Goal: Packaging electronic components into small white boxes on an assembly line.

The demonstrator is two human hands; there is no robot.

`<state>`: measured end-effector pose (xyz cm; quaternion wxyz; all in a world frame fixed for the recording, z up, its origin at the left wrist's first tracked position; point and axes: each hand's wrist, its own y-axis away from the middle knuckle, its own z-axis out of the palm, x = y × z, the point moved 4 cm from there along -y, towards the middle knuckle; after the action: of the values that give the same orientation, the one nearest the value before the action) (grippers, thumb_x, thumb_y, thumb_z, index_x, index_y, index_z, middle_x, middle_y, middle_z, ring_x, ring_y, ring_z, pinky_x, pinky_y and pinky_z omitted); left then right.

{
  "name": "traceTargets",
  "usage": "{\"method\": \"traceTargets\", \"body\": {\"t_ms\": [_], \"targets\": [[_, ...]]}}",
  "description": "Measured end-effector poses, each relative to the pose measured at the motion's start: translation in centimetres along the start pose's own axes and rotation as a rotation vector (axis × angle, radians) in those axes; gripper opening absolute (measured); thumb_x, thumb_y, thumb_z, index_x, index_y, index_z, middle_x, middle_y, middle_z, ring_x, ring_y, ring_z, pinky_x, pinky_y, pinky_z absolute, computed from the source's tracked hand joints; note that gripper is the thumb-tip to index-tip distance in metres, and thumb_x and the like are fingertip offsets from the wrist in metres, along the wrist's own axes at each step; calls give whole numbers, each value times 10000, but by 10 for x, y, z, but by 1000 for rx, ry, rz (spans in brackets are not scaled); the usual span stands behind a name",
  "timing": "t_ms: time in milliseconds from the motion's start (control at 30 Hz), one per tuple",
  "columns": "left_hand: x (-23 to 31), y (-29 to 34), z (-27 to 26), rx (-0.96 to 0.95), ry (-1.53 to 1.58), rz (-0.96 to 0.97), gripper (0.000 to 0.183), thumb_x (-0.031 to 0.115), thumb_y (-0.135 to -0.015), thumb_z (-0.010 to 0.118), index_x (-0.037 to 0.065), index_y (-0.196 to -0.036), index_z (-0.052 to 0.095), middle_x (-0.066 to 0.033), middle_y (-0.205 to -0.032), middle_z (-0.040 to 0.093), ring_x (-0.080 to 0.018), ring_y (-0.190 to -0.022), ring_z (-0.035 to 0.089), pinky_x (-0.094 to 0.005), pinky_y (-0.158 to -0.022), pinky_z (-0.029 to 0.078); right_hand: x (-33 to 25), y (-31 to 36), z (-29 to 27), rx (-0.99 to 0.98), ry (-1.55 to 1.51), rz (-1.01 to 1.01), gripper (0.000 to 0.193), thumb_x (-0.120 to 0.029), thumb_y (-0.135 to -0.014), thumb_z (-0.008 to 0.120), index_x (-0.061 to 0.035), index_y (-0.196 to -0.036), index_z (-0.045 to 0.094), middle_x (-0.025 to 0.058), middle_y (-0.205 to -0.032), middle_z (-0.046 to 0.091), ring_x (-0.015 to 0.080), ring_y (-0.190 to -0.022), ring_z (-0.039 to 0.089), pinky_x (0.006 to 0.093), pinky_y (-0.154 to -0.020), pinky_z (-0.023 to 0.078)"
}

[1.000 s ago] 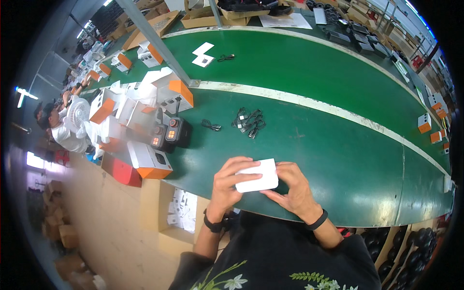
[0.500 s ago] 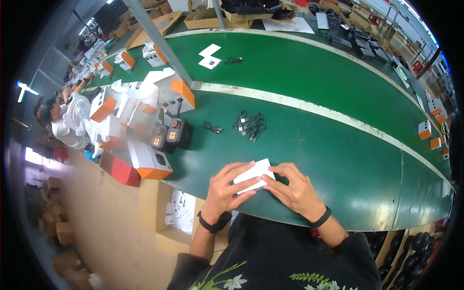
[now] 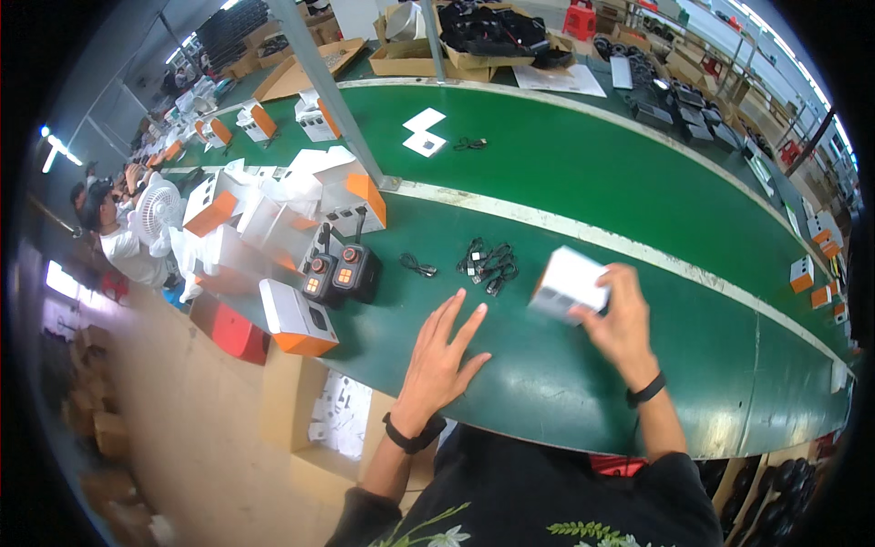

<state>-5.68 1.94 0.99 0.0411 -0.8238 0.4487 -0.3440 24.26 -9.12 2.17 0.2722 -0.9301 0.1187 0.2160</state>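
My right hand (image 3: 622, 324) grips a small white box (image 3: 570, 281) by its right side, tilted over the green table (image 3: 711, 356). An orange strip shows on the box's left edge, and motion blurs it slightly. My left hand (image 3: 442, 360) is empty, fingers spread, above the table's near edge. Beyond its fingertips lie a bundle of black cables (image 3: 488, 264) and one single coiled black cable (image 3: 417, 265). Further left, two black handheld devices with orange buttons and antennas (image 3: 355, 272) stand side by side, next to a white-and-orange box (image 3: 299, 317).
Opened white-and-orange boxes (image 3: 351, 202) crowd the left. A green conveyor belt (image 3: 547, 137) behind a pale rail carries white cards (image 3: 425, 132) and a cable. A metal post (image 3: 333, 91) rises there. Below the table edge stands a cardboard box (image 3: 296, 401) with scraps. Another person (image 3: 118, 228) is far left.
Both hands were together on the white box near the table's edge. My right hand has carried it right and away from me; my left hand has let go and opened.
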Motion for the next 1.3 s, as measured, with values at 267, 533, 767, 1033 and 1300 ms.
{"method": "traceTargets", "body": {"t_ms": [267,533,767,1033,1300], "targets": [[-54,33,3,-42,-39,-207,754,228,-943,877,121,-1627,579,-233,-1740,439,-468,-1572,452,-570,-1294,389,126,-132,3,337,449,38,508,-243,-935,889,-18,-1342,686,317,-1547,537,503,-1453,505,566,-1216,438],[-72,49,1,78,-102,-256,543,260,-959,846,98,-1459,713,-197,-1627,584,-428,-1519,538,-566,-1261,428,8,-326,228,-283,-148,-307,485,-294,-931,879,-25,-1314,751,245,-1418,690,447,-1408,577,518,-1210,477],[-77,52,15,145,38,-146,418,176,-998,818,80,-1394,726,-178,-1588,625,-403,-1478,591,-527,-1221,492,26,-442,335,-347,18,-434,1187,-810,-775,847,-55,-1639,539,272,-1751,439,496,-1647,341,607,-1361,289],[-79,65,5,186,90,-263,357,93,-961,826,59,-1310,763,-155,-1584,645,-372,-1466,620,-522,-1206,512,-31,-343,344,-475,355,-390,658,-560,-1051,702,-3,-1402,698,251,-1419,618,448,-1459,481,621,-1163,452],[-85,49,0,203,127,-291,271,34,-931,808,28,-1201,784,-180,-1509,689,-395,-1437,637,-521,-1188,527,1,-406,337,-631,195,-122,980,-608,-681,1026,-20,-1387,684,292,-1489,561,453,-1428,500,585,-1159,510]]}}
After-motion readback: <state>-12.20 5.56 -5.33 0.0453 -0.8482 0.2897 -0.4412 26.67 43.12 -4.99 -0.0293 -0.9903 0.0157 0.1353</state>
